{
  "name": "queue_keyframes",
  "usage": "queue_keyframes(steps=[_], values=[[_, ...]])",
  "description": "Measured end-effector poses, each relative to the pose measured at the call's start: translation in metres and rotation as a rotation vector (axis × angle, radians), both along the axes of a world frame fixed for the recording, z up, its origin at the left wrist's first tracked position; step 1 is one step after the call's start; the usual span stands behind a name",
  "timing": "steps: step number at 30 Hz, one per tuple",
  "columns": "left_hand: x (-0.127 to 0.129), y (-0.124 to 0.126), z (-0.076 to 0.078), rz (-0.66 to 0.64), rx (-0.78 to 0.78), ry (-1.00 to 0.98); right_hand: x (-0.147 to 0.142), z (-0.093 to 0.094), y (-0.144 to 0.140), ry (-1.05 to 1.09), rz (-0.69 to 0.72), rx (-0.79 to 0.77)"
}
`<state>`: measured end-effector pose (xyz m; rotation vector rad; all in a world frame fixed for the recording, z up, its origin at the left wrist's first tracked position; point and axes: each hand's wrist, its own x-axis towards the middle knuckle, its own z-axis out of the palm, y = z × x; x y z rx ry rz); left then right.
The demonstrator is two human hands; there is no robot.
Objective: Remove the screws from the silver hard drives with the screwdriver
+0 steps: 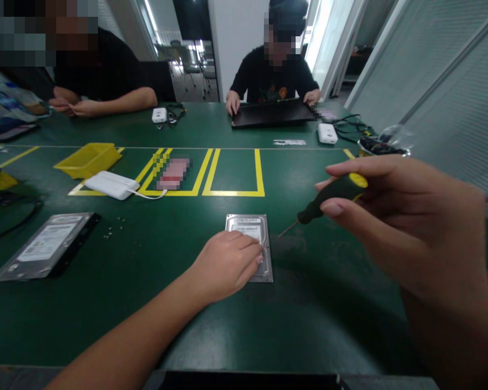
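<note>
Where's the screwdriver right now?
In the head view, the screwdriver is held in the right hand, right of centre, tip angled down toward the hard drive under the left hand.

Two bare arms enter the view, one from about 7 o'clock and one from about 4 o'clock. The left hand ends a slim forearm with no sleeve, watch or bracelet showing. The right hand looms larger, nearer the camera, likewise uncovered to the frame's edge. No rings show on the fingers. The nails are short and unpainted, with pale tips.
</note>
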<state>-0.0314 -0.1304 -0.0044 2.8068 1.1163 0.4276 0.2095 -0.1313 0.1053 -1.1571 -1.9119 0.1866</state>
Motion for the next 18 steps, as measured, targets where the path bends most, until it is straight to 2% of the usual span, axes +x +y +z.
queue_keyframes(steps=[7,12,18], values=[[0.0,0.001,0.0,0.002,-0.004,-0.001,-0.009,0.006,0.008,-0.163,0.087,0.03],[0.0,0.002,0.0,-0.009,-0.003,-0.013,-0.013,-0.007,0.02,-0.253,0.133,0.046],[0.0,0.002,-0.001,-0.026,0.004,-0.002,-0.015,-0.02,0.031,-0.259,0.179,-0.003]])
